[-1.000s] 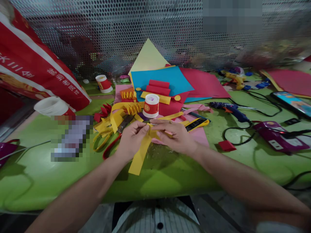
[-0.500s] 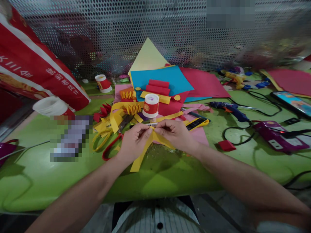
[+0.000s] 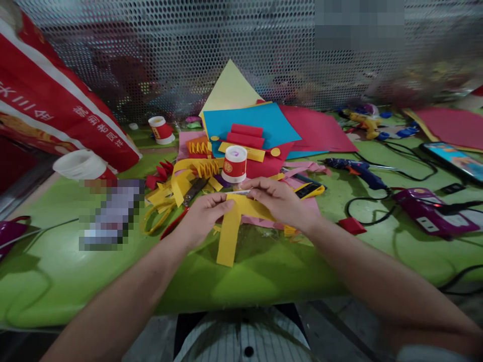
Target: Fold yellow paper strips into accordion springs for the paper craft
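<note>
Between my hands is a yellow paper strip piece [image 3: 229, 236], shaped like a corner, with one arm hanging toward the table's near edge and the other stretching right. My left hand [image 3: 204, 216] pinches its corner between thumb and fingers. At the top edge of the right-hand arm, my right hand [image 3: 283, 201] has its fingers closed on the strip; its fingertips are partly hidden. Just beyond my hands stands an upside-down red and white paper cup [image 3: 234, 166]. Scissors with red handles [image 3: 174, 223] lie beside my left hand, partly covered by it.
Folded yellow paper springs [image 3: 206, 168] and yellow-handled scissors [image 3: 158, 218] lie left of the cup. Coloured paper sheets [image 3: 249, 120] spread behind. On the right are a yellow cutter [image 3: 311, 190], a glue gun [image 3: 358, 171] with its cable and a purple power strip [image 3: 426, 211].
My right hand has shifted slightly right, away from my left. The yellow strip has turned from a narrow upside-down V to a flatter corner, its lower end swinging right.
</note>
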`<state>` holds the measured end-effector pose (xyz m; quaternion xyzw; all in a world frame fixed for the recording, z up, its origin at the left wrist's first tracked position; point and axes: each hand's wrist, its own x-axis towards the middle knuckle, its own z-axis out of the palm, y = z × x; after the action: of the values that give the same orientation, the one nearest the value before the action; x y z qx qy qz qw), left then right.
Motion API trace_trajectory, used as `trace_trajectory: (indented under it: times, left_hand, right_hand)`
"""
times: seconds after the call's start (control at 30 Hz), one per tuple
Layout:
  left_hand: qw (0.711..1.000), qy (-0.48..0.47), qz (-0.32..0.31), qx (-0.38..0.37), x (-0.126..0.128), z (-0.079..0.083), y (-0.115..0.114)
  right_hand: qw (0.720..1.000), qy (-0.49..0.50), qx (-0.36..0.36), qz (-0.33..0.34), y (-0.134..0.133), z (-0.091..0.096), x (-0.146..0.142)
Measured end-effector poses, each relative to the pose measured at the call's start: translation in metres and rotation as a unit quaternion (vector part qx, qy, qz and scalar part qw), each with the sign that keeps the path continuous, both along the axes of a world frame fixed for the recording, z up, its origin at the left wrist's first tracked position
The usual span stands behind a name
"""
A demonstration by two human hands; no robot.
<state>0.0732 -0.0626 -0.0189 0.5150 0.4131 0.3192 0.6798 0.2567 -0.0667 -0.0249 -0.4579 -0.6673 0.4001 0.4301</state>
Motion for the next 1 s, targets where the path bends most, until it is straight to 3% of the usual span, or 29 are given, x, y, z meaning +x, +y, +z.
trace_trajectory:
  times: [0.13,0.2,0.4,0.7,1.0]
  left_hand:
    - [0.998,-0.042,0.029,-0.04,-0.002,0.003,0.002]
    - [0.997,-0.051,0.027,-0.046,-0.003,0.004,0.002]
    - [0.999,-0.029,0.024,-0.016,0.001,0.001,0.0]
    - [0.977,0.084,0.069,0.182,0.005,0.004,-0.005]
    - [0.977,0.117,0.084,0.16,0.003,-0.002,-0.005]
  right_hand:
    - [0.973,0.032,-0.2,0.108,0.012,0.005,0.018]
    - [0.96,0.044,-0.247,0.127,0.015,0.004,0.021]
    - [0.954,0.146,-0.231,0.123,0.008,-0.005,0.004]
    - [0.968,0.086,-0.223,0.081,0.004,0.005,-0.004]
    - [0.975,0.06,-0.204,0.062,0.001,0.004,-0.004]
